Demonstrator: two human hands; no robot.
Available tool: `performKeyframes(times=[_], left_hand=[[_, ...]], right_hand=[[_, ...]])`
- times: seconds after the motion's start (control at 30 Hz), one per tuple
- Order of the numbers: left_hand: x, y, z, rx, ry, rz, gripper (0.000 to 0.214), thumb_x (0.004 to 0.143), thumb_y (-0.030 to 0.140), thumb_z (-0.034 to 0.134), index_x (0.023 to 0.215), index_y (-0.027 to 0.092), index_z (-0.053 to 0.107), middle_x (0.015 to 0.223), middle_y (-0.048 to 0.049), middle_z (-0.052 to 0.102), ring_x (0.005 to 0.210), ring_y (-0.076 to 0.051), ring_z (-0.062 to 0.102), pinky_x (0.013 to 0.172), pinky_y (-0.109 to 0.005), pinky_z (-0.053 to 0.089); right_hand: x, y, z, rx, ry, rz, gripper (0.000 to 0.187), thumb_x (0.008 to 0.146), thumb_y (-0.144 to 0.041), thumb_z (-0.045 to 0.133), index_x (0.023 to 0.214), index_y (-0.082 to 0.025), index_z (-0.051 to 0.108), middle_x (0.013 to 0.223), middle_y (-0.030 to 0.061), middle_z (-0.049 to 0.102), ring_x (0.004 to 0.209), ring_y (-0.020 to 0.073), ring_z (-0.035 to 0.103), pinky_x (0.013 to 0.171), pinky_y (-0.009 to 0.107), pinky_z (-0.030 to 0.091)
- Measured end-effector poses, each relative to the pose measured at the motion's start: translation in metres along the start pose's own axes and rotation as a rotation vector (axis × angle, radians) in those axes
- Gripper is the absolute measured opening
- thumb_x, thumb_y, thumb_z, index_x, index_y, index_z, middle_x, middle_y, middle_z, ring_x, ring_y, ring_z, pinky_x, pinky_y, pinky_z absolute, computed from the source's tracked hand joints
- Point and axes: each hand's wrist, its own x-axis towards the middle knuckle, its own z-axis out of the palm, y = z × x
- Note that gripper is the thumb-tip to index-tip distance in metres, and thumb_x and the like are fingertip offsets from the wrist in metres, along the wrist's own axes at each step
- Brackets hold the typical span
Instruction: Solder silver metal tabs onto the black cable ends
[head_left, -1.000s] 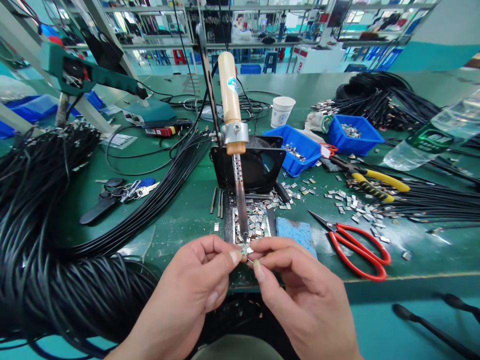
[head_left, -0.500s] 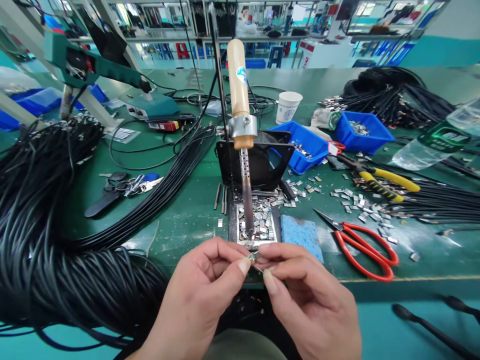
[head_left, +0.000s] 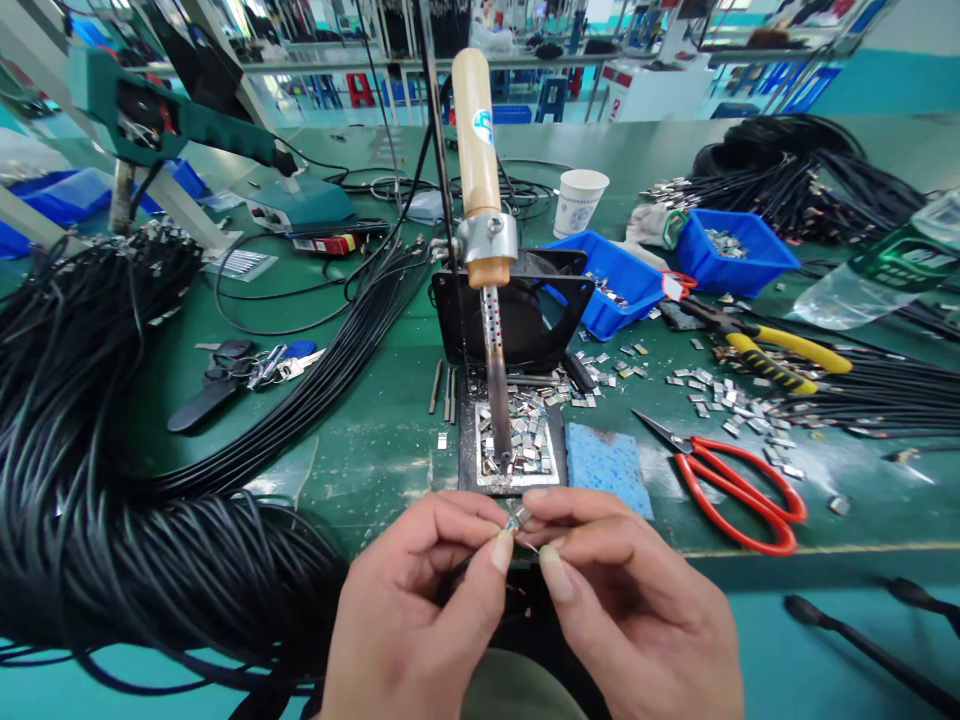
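Observation:
My left hand (head_left: 427, 590) is closed in a pinch, thumb against forefinger, with a dark cable (head_left: 454, 574) partly visible beneath its fingers. At those fingertips is a small silvery connector (head_left: 516, 519); the exact join is too small to make out. Meeting it from the other side, my right hand (head_left: 637, 590) is also pinched, its forefinger at the connector. A thin silvery wire (head_left: 529, 546) runs to the right thumb. Just beyond both hands, a wooden-handled soldering iron (head_left: 491, 340) hangs clamped tip-down over a shallow tray (head_left: 556, 462) of small metal connectors.
A blue sponge (head_left: 606, 468) and red-handled scissors (head_left: 739, 485) lie to the right, with yellow-handled pliers (head_left: 772, 350) behind. A black fan (head_left: 450, 320) stands behind the iron. Black cable bundles (head_left: 187, 570) fill the left. Blue bins (head_left: 735, 262), loose connectors and a paper cup (head_left: 580, 205) are farther back.
Both hands have shifted slightly right and still pinch the small pieces together. The connector between them now looks more tilted. The whole view has moved a little.

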Motion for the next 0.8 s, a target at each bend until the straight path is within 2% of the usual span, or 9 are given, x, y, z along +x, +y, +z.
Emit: performKeyframes(times=[0.17,0.8], left_hand=[[-0.0088,-0.0018,0.0069,0.044,0.1,0.035,0.012,0.084,0.022,0.076,0.073,0.021,0.075,0.092,-0.0039,0.073,0.071,-0.017,0.071,0.057,-0.023,0.053],[-0.0102,-0.0003,0.0114,0.088,0.141,0.043,0.01,0.082,0.021,0.076,0.072,0.021,0.074,0.093,-0.0036,0.075,0.07,-0.017,0.072,0.061,-0.024,0.057]], right_hand=[[-0.0039,-0.0017,0.0004,0.032,-0.004,0.012,0.021,0.088,-0.005,0.071,0.092,-0.025,0.073,0.112,0.0033,0.076,0.091,0.0164,0.076,0.083,0.027,0.065],[-0.0027,0.0011,0.0011,0.07,-0.009,0.048,0.017,0.09,-0.008,0.071,0.091,-0.025,0.073,0.112,0.0047,0.076,0.088,0.0178,0.077,0.081,0.029,0.066]])
